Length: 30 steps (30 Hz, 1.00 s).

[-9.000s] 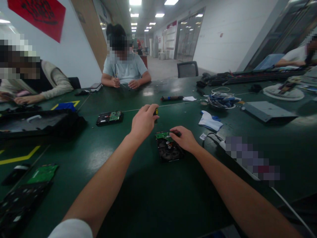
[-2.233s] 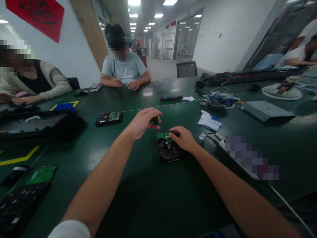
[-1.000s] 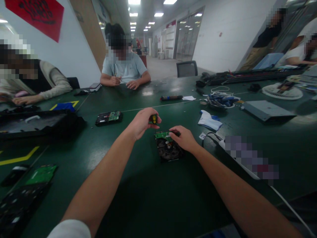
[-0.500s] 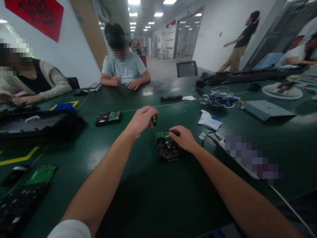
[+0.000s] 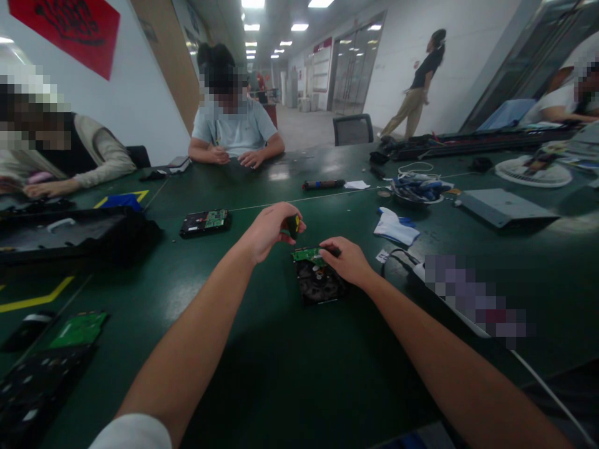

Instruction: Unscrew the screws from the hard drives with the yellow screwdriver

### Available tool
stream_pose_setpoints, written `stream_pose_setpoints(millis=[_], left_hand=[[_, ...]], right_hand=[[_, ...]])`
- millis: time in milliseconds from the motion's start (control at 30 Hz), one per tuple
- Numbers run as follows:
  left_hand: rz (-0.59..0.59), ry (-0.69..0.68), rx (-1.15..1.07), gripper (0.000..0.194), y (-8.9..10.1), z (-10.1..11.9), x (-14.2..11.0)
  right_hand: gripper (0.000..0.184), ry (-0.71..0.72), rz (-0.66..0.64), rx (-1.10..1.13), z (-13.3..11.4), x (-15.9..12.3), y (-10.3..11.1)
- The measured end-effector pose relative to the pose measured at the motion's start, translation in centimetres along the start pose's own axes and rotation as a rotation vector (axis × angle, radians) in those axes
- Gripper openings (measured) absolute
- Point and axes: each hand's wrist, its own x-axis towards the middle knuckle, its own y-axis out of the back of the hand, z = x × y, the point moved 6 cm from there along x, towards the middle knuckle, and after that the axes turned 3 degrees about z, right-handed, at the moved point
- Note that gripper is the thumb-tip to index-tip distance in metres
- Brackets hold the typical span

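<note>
A hard drive (image 5: 320, 284) with a green circuit board (image 5: 307, 255) at its far end lies on the dark green table in front of me. My left hand (image 5: 274, 227) is closed around the black-and-yellow handle of what looks like a screwdriver (image 5: 294, 226), just above and beyond the drive's far edge. Its tip does not show clearly. My right hand (image 5: 345, 260) grips the drive's right side, with its fingers curled over the board's corner.
Another hard drive (image 5: 206, 223) lies to the left, beyond a black tray-like casing (image 5: 75, 234). On the right are a white glove (image 5: 395, 227), a power strip (image 5: 461, 305) and a grey metal box (image 5: 508, 209). A person (image 5: 236, 128) sits across the table.
My left hand's fingers have shifted around the screwdriver handle, which has tilted and moved slightly right. My right hand and the drive have stayed put. A person walking in the background has moved left.
</note>
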Motion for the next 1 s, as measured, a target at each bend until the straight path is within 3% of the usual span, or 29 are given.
stream_pose_setpoints(millis=[333, 600, 833, 1000], left_hand=[[0.046, 0.006, -0.02, 0.018, 0.1, 0.3, -0.1], [0.048, 0.109, -0.111, 0.013, 0.0, 0.0, -0.3], [0.138, -0.062, 0.069, 0.018, 0.9, 0.5, 0.1], [0.077, -0.016, 0.023, 0.016, 0.5, 0.4, -0.1]], right_hand=[[0.018, 0.0, -0.003, 0.01, 0.2, 0.0, -0.1], [0.017, 0.005, 0.0, 0.011, 0.2, 0.0, -0.1], [0.017, 0.004, 0.003, 0.008, 0.1, 0.0, -0.1], [0.017, 0.003, 0.0, 0.012, 0.1, 0.0, -0.1]])
